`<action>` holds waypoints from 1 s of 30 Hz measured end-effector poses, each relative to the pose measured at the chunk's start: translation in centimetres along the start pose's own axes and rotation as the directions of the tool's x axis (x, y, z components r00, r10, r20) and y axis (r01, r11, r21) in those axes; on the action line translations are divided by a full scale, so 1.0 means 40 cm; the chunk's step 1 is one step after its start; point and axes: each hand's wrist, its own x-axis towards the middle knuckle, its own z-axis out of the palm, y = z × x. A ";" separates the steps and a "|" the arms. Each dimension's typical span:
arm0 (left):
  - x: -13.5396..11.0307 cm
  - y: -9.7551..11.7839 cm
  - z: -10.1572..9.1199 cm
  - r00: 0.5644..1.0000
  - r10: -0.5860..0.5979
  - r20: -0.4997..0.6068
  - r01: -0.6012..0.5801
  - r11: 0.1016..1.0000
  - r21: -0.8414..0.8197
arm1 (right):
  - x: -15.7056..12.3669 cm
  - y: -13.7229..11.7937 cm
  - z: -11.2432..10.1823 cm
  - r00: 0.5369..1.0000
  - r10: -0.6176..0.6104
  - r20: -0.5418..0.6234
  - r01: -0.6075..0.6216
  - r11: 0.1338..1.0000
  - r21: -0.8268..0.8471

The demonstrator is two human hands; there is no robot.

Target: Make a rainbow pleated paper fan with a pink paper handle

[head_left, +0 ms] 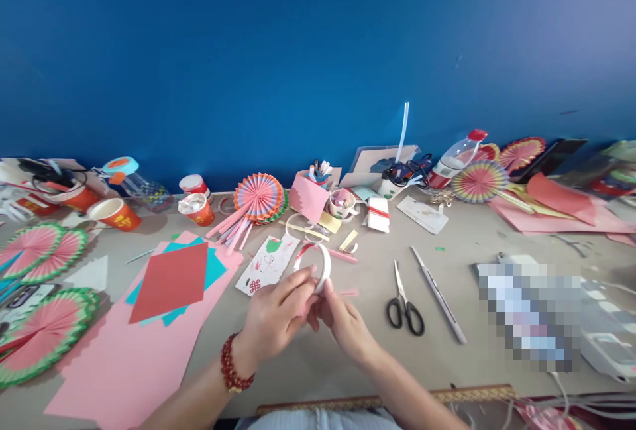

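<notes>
Both my hands meet over the middle of the grey table (377, 350). My left hand (275, 317), with a red bead bracelet on its wrist, curls its fingers round a white ring-shaped tape roll (318, 264). My right hand (342, 321) pinches the same roll from the lower right, fingers closed on it. A small pink paper strip (349, 292) lies just right of the roll. A white card with red and green drawings (268, 264) lies just left of my hands.
Black-handled scissors (405, 304) and a long craft knife (440, 294) lie to the right. Red, teal and pink paper sheets (169, 284) spread left. Folded paper fans (44, 330), red paper cups (116, 213), a plastic bottle (454, 160) and more fans line the back by the blue wall.
</notes>
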 end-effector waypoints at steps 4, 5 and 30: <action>0.006 0.002 -0.008 0.998 -0.048 -0.051 0.043 0.995 -0.089 | -0.007 -0.015 -0.025 0.984 -0.146 -0.097 0.116 0.958 -0.263; 0.005 0.003 -0.011 0.997 -0.072 -0.041 0.068 0.994 -0.091 | -0.008 -0.020 -0.037 0.954 -0.245 -0.170 0.169 0.913 -0.370; -0.002 -0.008 -0.024 0.963 -0.217 0.157 0.221 0.975 -0.008 | 0.019 -0.110 -0.110 0.883 -0.470 -0.004 0.328 0.623 -0.710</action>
